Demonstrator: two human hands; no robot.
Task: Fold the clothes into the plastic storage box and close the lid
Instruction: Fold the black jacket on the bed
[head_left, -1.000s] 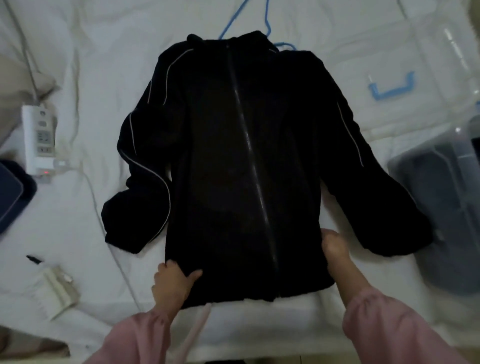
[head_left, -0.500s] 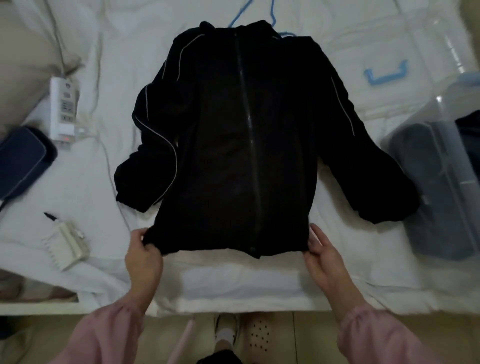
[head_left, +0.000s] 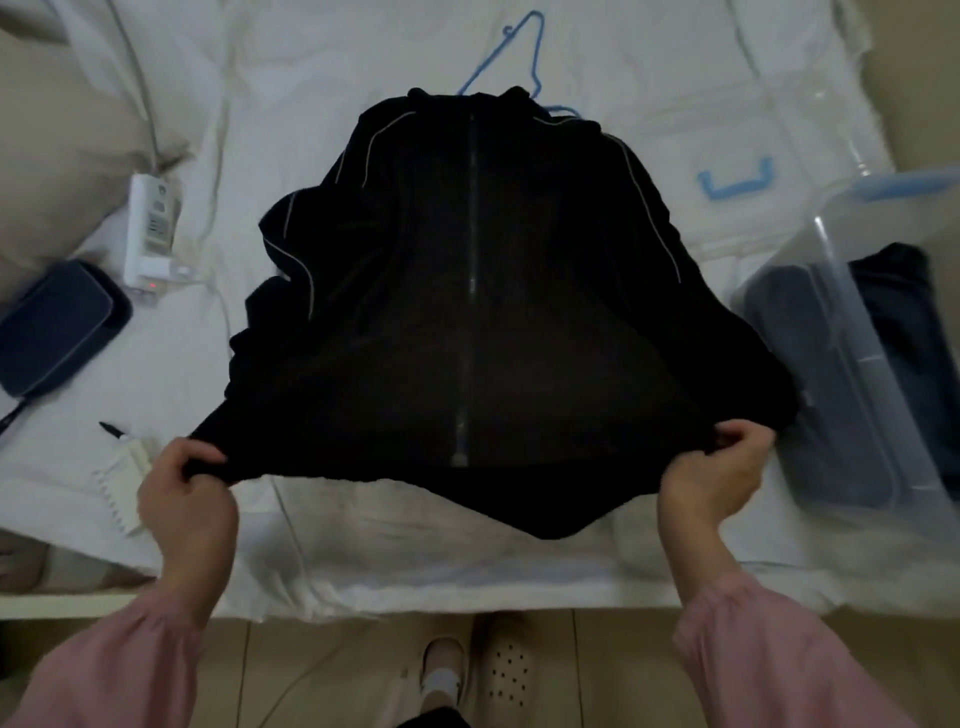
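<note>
One white bed (head_left: 322, 78) carries everything. Spread zip-up across its middle, the black jacket (head_left: 545, 312) has its hem lifted off the sheet. The left hand (head_left: 182, 493) grips the hem corner at seven o'clock and the right hand (head_left: 722, 473) the corner at four o'clock, fingers curled round cloth. Folding looks barely begun; the splayed sleeves probably need tucking in first. At three o'clock the plastic storage box (head_left: 841, 332) stands open, dark clothes inside, just beside the right sleeve. Its lid (head_left: 737, 182) lies at two o'clock. A navy pouch (head_left: 52, 327) at nine, power strip (head_left: 150, 228) at ten and blue hanger (head_left: 530, 57) at twelve obstruct nothing.
</note>
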